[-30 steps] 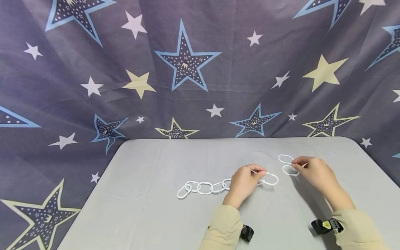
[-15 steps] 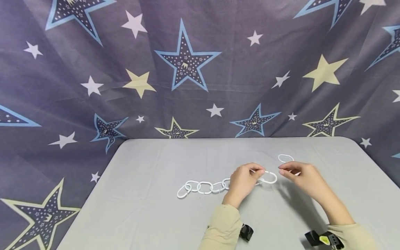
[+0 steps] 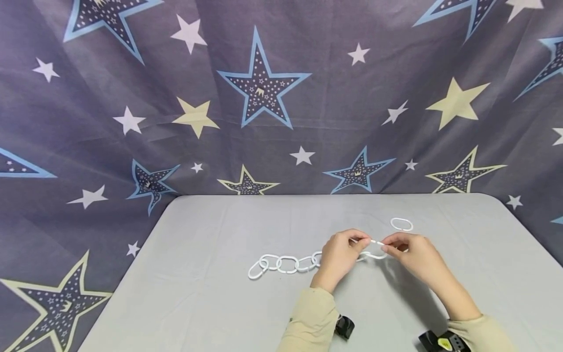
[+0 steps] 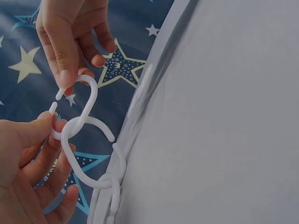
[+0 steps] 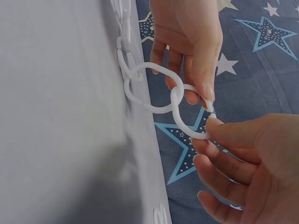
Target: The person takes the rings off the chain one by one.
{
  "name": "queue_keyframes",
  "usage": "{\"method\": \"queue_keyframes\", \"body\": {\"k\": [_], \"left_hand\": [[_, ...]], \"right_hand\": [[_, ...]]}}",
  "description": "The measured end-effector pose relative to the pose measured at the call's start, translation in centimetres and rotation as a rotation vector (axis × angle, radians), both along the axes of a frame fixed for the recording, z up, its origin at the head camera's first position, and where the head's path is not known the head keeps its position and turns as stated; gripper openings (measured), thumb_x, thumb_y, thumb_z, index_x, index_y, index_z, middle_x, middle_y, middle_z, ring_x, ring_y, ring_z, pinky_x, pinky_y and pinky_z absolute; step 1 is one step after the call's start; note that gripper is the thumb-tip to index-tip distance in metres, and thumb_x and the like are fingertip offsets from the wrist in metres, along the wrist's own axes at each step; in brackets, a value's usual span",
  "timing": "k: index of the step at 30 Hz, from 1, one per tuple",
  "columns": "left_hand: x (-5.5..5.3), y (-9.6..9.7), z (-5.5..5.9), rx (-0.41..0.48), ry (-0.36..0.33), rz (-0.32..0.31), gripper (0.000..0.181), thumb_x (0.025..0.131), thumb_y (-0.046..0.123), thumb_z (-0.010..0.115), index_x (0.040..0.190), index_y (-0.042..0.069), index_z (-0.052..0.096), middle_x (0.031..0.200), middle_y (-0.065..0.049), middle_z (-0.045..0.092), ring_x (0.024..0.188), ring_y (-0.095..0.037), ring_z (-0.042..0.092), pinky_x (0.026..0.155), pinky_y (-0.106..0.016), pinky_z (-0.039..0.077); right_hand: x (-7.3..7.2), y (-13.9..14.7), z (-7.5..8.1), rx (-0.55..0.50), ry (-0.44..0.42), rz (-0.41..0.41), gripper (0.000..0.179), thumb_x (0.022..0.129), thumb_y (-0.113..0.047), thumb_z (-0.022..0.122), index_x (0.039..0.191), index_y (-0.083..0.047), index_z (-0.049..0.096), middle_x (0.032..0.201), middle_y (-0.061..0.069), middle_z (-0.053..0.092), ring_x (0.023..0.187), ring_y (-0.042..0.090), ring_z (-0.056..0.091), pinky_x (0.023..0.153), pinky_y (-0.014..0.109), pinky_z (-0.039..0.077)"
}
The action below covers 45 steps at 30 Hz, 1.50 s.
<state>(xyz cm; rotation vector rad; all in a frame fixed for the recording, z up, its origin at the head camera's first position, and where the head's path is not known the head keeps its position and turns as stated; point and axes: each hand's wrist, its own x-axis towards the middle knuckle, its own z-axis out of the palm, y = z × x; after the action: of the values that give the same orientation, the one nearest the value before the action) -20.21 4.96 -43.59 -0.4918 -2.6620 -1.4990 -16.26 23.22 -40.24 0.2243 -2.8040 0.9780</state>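
Note:
A white plastic chain of oval links (image 3: pixel 288 257) lies on the table, its right end lifted between both hands. My left hand (image 3: pixel 340 255) pinches the end link (image 4: pixel 95 93) between thumb and index finger on one side of its split. On the other side of the split, my right hand (image 3: pixel 415 254) pinches the same link. A small gap shows between the link's two ends in the left wrist view. The end link passes through the neighbouring link (image 5: pixel 161 68), whose own split shows in the left wrist view.
A loose white link (image 3: pixel 401 219) lies on the table behind my right hand. The grey-white table (image 3: pixel 198 303) reaches back to a dark curtain (image 3: pixel 325 122) printed with stars. Black wrist cameras, such as the left one (image 3: pixel 345 327), sit by the sleeves.
My right hand has moved left from beside two loose links to the chain's end link and now pinches it. The nearer loose link is hidden from the head view. My left hand has hardly moved.

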Motion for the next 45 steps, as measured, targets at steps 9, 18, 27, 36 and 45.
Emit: {"method": "queue_keyframes", "body": {"k": [9,18,27,36,45], "left_hand": [[-0.3,-1.0,0.1,0.006,0.013,-0.044,0.016,0.094,0.037,0.068,0.102,0.028,0.077,0.09,0.021,0.069,0.079,0.004,0.059,0.071,-0.02,0.045],[-0.8,-2.2,0.0,0.021,-0.014,-0.075,0.016,0.093,0.04,0.069,0.104,0.031,0.076,0.092,0.024,0.068,0.084,0.003,0.059,0.072,-0.022,0.046],[-1.0,-3.1,0.0,0.029,-0.022,-0.071,0.012,0.09,0.038,0.073,0.097,0.029,0.076,0.087,0.022,0.066,0.081,0.002,0.059,0.071,-0.023,0.046],[-0.8,-3.0,0.1,-0.047,-0.076,-0.101,0.013,0.084,0.04,0.078,0.091,0.03,0.075,0.079,0.025,0.063,0.063,0.0,0.053,0.056,-0.023,0.041],[-0.8,-2.7,-0.1,-0.134,-0.055,-0.099,0.013,0.082,0.041,0.08,0.087,0.03,0.075,0.074,0.026,0.062,0.062,0.002,0.052,0.059,-0.022,0.04]], "right_hand": [[-0.1,-0.4,-0.2,-0.015,0.031,-0.023,0.006,0.088,-0.013,0.075,0.092,-0.008,0.076,0.083,0.002,0.073,0.075,0.019,0.066,0.067,0.034,0.049],[-0.2,-0.4,-0.4,-0.008,0.053,-0.04,0.006,0.088,-0.013,0.075,0.091,-0.009,0.076,0.084,0.003,0.073,0.076,0.02,0.067,0.068,0.035,0.049],[-0.1,-0.4,-0.2,-0.018,0.052,-0.046,0.006,0.088,-0.013,0.074,0.092,-0.009,0.076,0.085,0.004,0.074,0.076,0.022,0.067,0.069,0.038,0.049],[-0.1,-0.3,-0.3,-0.015,0.09,-0.056,0.005,0.088,-0.013,0.075,0.091,-0.009,0.076,0.082,0.003,0.073,0.073,0.019,0.066,0.064,0.032,0.047],[0.1,-0.3,0.0,-0.01,0.119,-0.057,0.005,0.087,-0.012,0.075,0.09,-0.008,0.076,0.081,0.003,0.073,0.071,0.019,0.066,0.061,0.03,0.046]]}}
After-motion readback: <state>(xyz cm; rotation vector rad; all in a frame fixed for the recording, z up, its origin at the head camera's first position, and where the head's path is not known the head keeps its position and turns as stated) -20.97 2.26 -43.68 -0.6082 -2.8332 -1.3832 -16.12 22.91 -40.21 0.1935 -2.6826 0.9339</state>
